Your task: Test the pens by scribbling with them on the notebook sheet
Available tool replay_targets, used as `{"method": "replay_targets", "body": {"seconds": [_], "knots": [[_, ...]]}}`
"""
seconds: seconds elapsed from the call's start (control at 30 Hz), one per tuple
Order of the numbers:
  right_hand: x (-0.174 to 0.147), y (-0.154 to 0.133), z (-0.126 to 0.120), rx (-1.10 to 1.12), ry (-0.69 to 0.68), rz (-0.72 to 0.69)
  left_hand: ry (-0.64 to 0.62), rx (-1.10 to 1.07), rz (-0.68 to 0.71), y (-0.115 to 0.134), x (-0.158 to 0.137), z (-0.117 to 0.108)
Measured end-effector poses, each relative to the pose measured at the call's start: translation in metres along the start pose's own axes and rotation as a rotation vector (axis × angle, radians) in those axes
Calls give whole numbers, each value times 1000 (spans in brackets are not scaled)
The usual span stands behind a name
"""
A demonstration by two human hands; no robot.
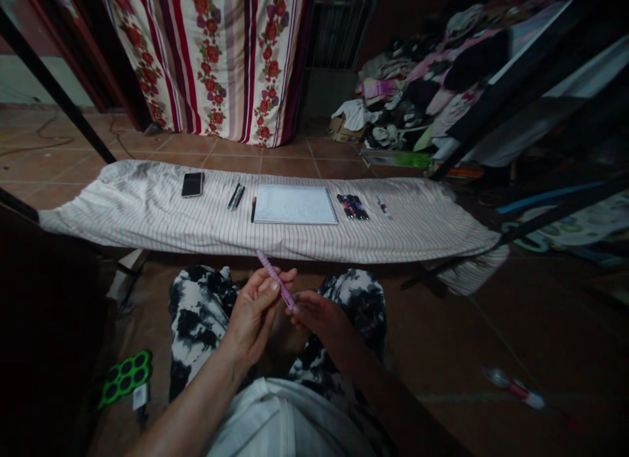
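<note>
Above my lap I hold a slim pink-purple pen (pixel 269 268), tilted with its upper end pointing away and to the left. The fingers and thumb of my left hand (pixel 253 316) pinch it around the middle. At its lower end, the fingers of my right hand (pixel 320 314) close on the pen near what looks like its clip; part of those fingers is hidden. Beyond my hands, a spiral notebook (pixel 295 204) lies open on a striped cloth (pixel 206 231). Beside its left edge lies a dark pen with a reddish end (pixel 253 209).
Left of the notebook are dark pens (pixel 236 197) and a phone (pixel 192 185). Several pens (pixel 352 207) and a single pale pen (pixel 384 207) lie right. Dark bars flank the cloth. A green holder (pixel 125 377) and a bottle (pixel 515 387) lie on the floor.
</note>
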State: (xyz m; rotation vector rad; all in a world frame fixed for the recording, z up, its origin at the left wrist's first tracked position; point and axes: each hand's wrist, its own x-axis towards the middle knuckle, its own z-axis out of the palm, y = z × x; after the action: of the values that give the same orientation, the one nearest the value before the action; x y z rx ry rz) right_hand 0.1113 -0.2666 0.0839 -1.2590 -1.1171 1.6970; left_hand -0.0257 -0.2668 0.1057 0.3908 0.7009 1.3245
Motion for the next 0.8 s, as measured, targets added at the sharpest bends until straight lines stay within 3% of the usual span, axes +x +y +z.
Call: {"method": "replay_targets", "body": {"seconds": [0.17, 0.33, 0.5, 0.8], "knots": [[-4, -4, 2, 36, 44, -96, 157, -8, -5, 1, 7, -5], [-10, -11, 7, 93, -35, -183, 257, -157, -100, 1, 12, -9], [-10, -7, 9, 216, -46, -163, 216, -184, -111, -1, 10, -6], [-14, -5, 4, 349, 16, -88, 96, -35, 10, 1, -2, 8]]}}
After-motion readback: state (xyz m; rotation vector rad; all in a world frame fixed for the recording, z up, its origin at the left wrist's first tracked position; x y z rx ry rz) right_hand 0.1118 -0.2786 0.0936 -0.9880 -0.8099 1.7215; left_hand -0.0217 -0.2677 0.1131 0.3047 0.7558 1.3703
